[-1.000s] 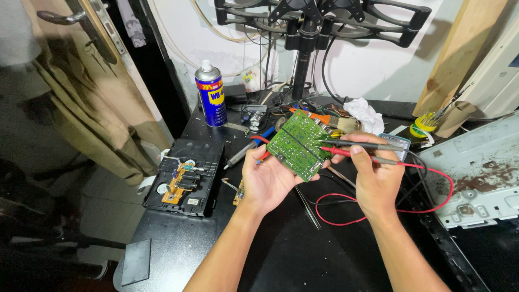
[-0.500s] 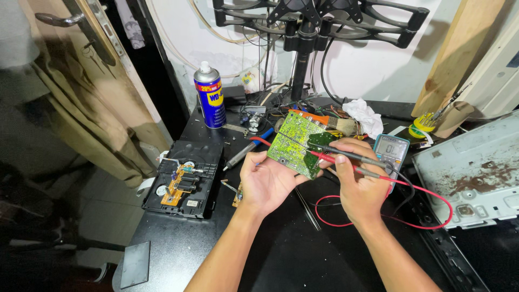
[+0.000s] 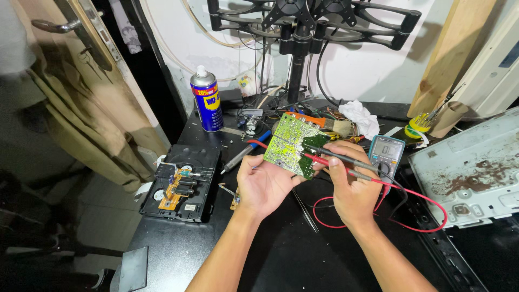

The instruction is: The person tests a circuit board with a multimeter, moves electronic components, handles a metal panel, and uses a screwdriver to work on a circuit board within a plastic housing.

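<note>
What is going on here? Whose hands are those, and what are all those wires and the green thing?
The camera sits on a person's head and looks down, so you see that person's own two hands over a black table. The left hand holds up a green circuit board. The right hand holds two thin probes, one red and one black, with their tips against the board. Their red and black wires run toward a small meter with a screen. Also on the table are a blue spray can, an opened black device with orange parts, a crumpled tissue and a rusty metal panel.
</note>
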